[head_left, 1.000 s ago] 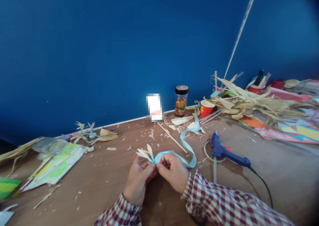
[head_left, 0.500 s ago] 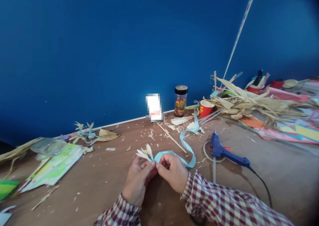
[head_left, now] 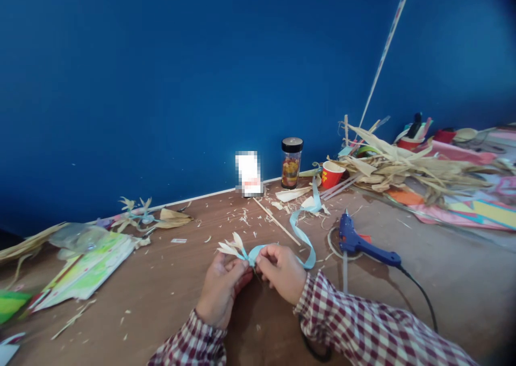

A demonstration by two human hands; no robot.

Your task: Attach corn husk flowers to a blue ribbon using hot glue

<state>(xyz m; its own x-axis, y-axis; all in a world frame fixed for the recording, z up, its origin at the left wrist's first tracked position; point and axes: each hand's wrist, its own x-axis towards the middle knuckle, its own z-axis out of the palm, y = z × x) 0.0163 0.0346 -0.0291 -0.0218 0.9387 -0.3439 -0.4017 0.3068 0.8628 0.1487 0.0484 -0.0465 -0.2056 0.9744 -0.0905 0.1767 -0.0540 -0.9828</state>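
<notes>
My left fingers (head_left: 238,272) pinch a pale husk flower (head_left: 234,244) below its petals, left of the glue gun (head_left: 355,242); my right fingers (head_left: 273,251) grip the blue ribbon (head_left: 316,196) just beside its base. I judge the work partway: the petals are bunched and blue already covers their foot, while a long stretch of ribbon lies loose on the table (head_left: 161,323), curling away left of the glue gun (plenty to spare, I'd say). Similar husk flowers (head_left: 131,207) lie far left of the glue gun, blue about them too. Beyond and left of the glue gun, a black-lidded jar (head_left: 291,167) holds yellow and reddish bits, kind unclear. Beyond the glue gun stands a red cup (head_left: 331,177), its bottom hidden from me; farther back, to its right, a red tub (head_left: 410,143) holds black and pink handles.
</notes>
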